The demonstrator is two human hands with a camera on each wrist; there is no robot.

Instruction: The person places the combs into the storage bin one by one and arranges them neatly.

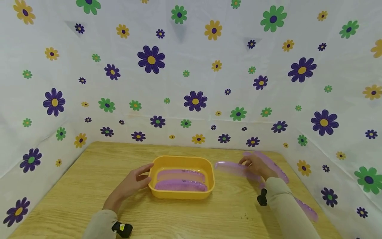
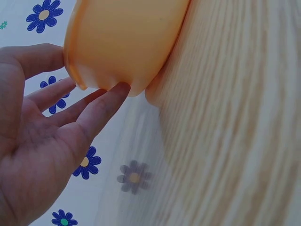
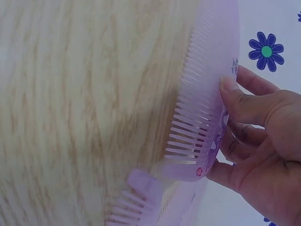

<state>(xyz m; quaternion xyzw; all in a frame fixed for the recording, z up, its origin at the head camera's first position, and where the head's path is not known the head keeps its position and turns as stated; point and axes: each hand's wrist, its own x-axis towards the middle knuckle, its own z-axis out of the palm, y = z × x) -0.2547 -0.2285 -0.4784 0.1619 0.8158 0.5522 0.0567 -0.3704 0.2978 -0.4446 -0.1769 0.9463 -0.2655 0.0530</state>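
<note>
Head view: yellow basin (image 1: 181,196) on the wood-grain table (image 1: 182,219), roughly mid-table. Two purple combs lay inside it, a nearer comb (image 1: 180,185) and a farther comb (image 1: 182,173), roughly parallel, both lengthwise along the basin, dark marks and pale dots along their spines.

Left hand (image 1: 131,184) was at the basin's left side, fingers spread and lightly bent. Left wrist view showed the fingertips against the rim and outer wall, the palm clear of the plastic.

Right hand (image 1: 255,166), right of the basin, pinched a held comb (image 1: 227,166) between thumb and fingers. Right wrist view: thumb on the comb's face near the spine, other fingers around the back, teeth pointing away from the palm; teeth wider-spaced toward the end bearing a small red flower. The other end pointed at the basin, near its right rim. Could not tell whether this comb touched the table.

More purple combs on the right: a long comb (image 1: 276,169) just beyond the right hand, and a near-side comb (image 1: 307,209) partly behind the right sleeve (image 1: 287,205). Purple also showed by the right wrist; could not tell which comb it belonged to.

White flower-patterned sheeting (image 1: 167,83) stood around the table.
</note>
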